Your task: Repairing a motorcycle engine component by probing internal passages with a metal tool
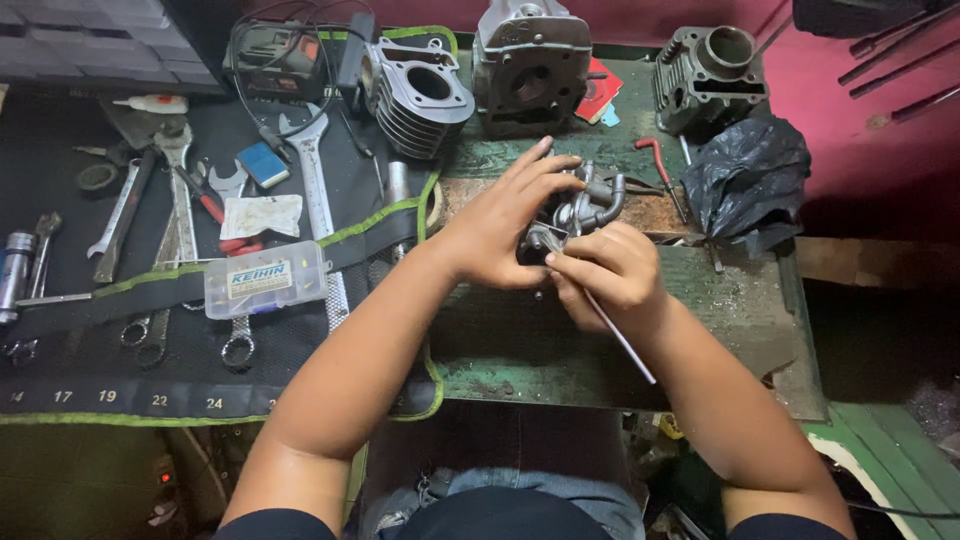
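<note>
Left hand (500,232) at frame centre, fingers (548,166) spread and curled over a small grey metal carburetor (578,210), cupping it from the left side. Right hand (612,272) just below and right of it, fingers (572,268) pinched shut on a thin metal rod (622,338), tip end against the carburetor, free end slanting down toward lower right. Carburetor held just above the bench (520,345), green worn top, rusty patch under the hands.

Upper centre of frame: three engine cylinders in a row along the back edge — finned one (418,95) left, tall one (528,65) middle, smaller one (708,75) right. Red card (600,92) between middle and right ones. Crumpled black plastic bag (748,180) right of the hands, small red-handled hook tool (654,158) beside it.

Left half of frame: black tool roll (130,385) with green edging, spread flat. On it several wrenches (312,170), pliers with red grips (205,200), clear plastic parts box (265,278) with small pieces inside, blue block (263,163), white rag (260,215). Black device with wires (275,55) at upper left. White tube (152,103) further left.

Bottom centre: lap in jeans (520,500).
</note>
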